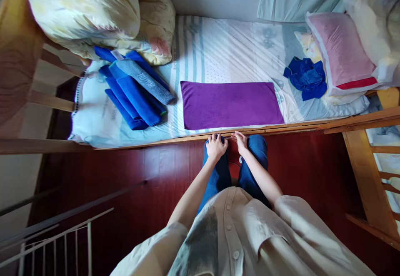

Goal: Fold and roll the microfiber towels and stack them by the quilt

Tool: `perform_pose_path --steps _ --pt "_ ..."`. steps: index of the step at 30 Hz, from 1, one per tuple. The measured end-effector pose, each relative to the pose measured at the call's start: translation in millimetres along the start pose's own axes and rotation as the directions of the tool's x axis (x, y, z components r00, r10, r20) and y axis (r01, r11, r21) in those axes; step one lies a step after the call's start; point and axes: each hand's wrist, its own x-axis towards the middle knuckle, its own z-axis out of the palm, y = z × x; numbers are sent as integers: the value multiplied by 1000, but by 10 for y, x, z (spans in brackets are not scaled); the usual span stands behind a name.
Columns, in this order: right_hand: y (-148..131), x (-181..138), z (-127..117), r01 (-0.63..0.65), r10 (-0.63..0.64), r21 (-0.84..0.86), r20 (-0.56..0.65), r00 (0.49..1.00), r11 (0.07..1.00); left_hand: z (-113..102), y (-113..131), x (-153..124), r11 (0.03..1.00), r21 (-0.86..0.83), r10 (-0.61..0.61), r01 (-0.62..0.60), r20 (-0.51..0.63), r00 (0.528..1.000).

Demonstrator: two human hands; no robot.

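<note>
A purple towel [229,104] lies folded flat on the striped mattress [218,47], close to the bed's wooden front rail [312,125]. My left hand [216,146] rests on my left knee just below that rail, fingers curled, holding nothing I can see. My right hand [241,141] rests on my right knee beside it, fingers loosely extended toward the rail. Both hands sit just short of the towel's near edge. A stack of folded blue and grey towels [136,88] lies to the left. A crumpled blue cloth [306,77] lies to the right.
A yellow duvet [93,13] is piled at the left end of the bed. A pink pillow [342,53] and a white one [376,26] sit at the right end. A wooden ladder [371,176] stands at right, a white metal rack [56,238] at lower left.
</note>
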Motion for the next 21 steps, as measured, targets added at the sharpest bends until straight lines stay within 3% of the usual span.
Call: perform_pose_path --steps 3,5,8,13,17,21 --pt "-31 183 191 -123 153 288 -85 984 950 -12 25 6 998 53 -16 16 -11 1000" --pt "-48 282 305 -179 234 376 -104 967 909 -18 31 5 998 68 -18 19 -12 1000" --pt "-46 391 432 -226 302 395 -141 943 891 -27 29 8 997 73 -22 23 -7 1000" --pt "10 465 557 -181 266 377 -186 946 908 -12 19 21 996 94 2 -4 25 1000" --pt "45 493 637 -195 321 471 -204 925 860 63 4 151 973 124 189 -195 61 980" --pt "80 537 699 -224 371 528 -190 909 819 106 72 658 890 155 422 -428 75 904"
